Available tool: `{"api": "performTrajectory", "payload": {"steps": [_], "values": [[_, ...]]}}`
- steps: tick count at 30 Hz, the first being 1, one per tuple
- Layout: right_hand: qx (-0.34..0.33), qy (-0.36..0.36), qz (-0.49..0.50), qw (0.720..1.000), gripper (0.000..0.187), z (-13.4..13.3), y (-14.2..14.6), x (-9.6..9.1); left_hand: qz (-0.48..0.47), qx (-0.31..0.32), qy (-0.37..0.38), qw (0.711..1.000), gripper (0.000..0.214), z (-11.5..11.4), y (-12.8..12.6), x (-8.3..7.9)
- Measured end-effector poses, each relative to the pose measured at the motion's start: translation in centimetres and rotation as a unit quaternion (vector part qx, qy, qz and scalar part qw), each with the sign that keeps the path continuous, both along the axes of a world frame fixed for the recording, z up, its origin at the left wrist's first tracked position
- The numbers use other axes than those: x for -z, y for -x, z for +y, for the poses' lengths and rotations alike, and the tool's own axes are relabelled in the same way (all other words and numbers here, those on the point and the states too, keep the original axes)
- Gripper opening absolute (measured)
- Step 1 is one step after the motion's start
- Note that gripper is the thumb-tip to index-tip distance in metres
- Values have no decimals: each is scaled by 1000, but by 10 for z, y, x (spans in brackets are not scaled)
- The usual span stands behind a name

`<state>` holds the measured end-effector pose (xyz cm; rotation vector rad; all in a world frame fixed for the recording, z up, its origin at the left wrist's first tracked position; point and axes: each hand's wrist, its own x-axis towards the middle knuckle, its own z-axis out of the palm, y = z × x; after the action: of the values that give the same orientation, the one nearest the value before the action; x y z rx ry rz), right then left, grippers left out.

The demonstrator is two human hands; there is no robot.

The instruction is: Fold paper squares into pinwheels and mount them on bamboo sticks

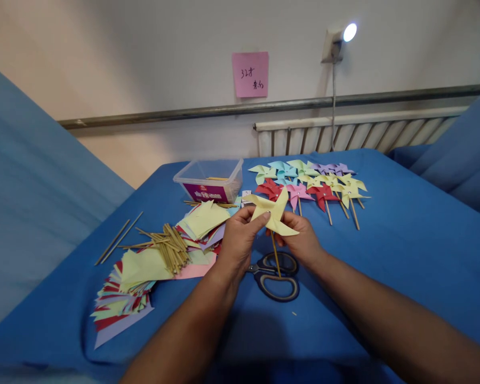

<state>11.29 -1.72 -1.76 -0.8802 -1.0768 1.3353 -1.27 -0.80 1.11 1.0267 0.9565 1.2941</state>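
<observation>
A pale yellow paper pinwheel (pixel 275 210) on a thin wooden stick is held up between both hands. My left hand (pixel 240 234) grips it from the left, with the thumb pressed on the centre pin. On the other side, my right hand (pixel 302 240) is closed behind the pinwheel near the top of its stick; the fingertips are partly hidden by the paper. Below the hands lie dark-handled scissors (pixel 278 290), their blades mostly covered by my left hand and wrist. The lower stick hangs in front of the scissor handles.
Finished pinwheels (pixel 324 194) in several colours lie at the back right. Left of my hands are coloured paper sheets (pixel 144 266) and a heap of short sticks (pixel 172 248). Behind stands a clear plastic box (pixel 238 176). A blue cloth (pixel 404 234) covers the table.
</observation>
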Motion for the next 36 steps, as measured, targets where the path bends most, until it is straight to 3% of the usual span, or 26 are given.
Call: {"api": "performTrajectory", "payload": {"steps": [8,12,16,21,32,36], "values": [[-28,14,-3,1000,32,-2,4,6,-28,31,33,999,19,1,1,0],[-35,6,-15,999,29,-4,8,13,-59,-2,45,997,20,3,3,0],[6,-19,-13,1000,37,-4,10,19,-74,-42,72,994,25,5,3,0],[84,-38,-46,995,38,-1,8,22,-95,-22,103,990,24,3,0,3],[116,-68,-112,985,28,0,4,25,-137,-45,153,978,24,1,-4,1],[113,-72,-74,988,30,0,2,22,-133,-46,151,979,21,1,-3,1]]}}
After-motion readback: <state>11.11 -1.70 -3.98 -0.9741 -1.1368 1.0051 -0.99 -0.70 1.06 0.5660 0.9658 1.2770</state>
